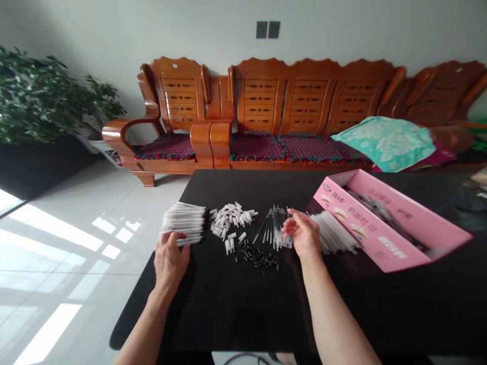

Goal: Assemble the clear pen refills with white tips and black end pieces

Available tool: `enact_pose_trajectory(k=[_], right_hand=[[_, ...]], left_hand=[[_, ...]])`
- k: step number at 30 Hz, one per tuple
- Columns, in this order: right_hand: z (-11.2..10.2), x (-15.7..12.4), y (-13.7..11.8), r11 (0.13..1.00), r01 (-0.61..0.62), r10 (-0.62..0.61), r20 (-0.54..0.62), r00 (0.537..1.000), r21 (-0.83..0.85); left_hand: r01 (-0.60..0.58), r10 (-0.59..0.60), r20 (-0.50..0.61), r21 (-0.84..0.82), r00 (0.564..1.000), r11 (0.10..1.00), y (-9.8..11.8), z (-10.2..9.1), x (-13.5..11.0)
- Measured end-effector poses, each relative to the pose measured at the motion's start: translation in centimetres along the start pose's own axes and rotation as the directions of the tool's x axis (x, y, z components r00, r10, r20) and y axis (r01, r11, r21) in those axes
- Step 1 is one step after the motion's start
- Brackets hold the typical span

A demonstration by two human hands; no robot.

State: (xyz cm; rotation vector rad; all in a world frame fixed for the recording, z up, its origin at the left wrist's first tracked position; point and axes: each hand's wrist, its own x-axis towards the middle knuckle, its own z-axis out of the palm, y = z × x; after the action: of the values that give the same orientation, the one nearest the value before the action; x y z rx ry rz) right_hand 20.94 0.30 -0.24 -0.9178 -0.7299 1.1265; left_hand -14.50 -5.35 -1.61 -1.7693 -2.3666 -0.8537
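Note:
My left hand (pixel 171 257) is at the near end of a row of white pens with black tips (pixel 184 219). Its thumb and forefinger close around the nearest pen (pixel 192 240), which lies against the row. My right hand (pixel 303 234) hovers between a bundle of dark ink refills (pixel 276 225) and a stack of clear-white pen tubes (pixel 333 234). Its fingers are bent and apart from the thumb, and I see nothing between them. Between the hands lie loose white plastic pieces (pixel 232 217) and a scatter of small black caps (pixel 261 257).
A pink cardboard box (pixel 384 238) with dark contents stands at the right of the black table (pixel 243 309). Beyond the table is a wooden bench (pixel 258 109) with a turquoise pillow (pixel 386 142). A potted plant (pixel 49 101) stands at the left.

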Motion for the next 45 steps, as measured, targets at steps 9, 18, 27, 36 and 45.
enact_pose_trajectory(k=[9,18,27,36,45], right_hand=[[-5.3,1.8,-2.0,0.781,0.049,-0.311,-0.319,0.895,-0.623],[-3.8,0.4,-3.4,-0.226,-0.095,-0.003,-0.097,0.995,-0.969],[-2.8,-0.2,-2.7,-0.358,-0.025,0.047,-0.044,0.998,-0.934],[-2.0,0.7,-2.0,0.676,0.020,-0.166,-0.125,0.978,-0.737],[-0.1,0.4,0.3,0.989,-0.141,0.141,0.004,0.990,-0.043]], left_hand=[[-0.090,0.124,0.064,-0.391,0.990,0.916,9.4,0.8,3.2],[-0.233,0.366,0.183,-0.503,0.913,0.832,14.3,5.6,1.3],[-0.292,0.393,0.279,-0.340,0.876,0.894,14.6,4.8,1.1],[-0.350,0.531,0.349,-0.464,0.772,0.814,14.6,4.4,0.1],[-0.257,0.386,0.326,-0.375,0.863,0.890,14.5,5.2,0.2]])
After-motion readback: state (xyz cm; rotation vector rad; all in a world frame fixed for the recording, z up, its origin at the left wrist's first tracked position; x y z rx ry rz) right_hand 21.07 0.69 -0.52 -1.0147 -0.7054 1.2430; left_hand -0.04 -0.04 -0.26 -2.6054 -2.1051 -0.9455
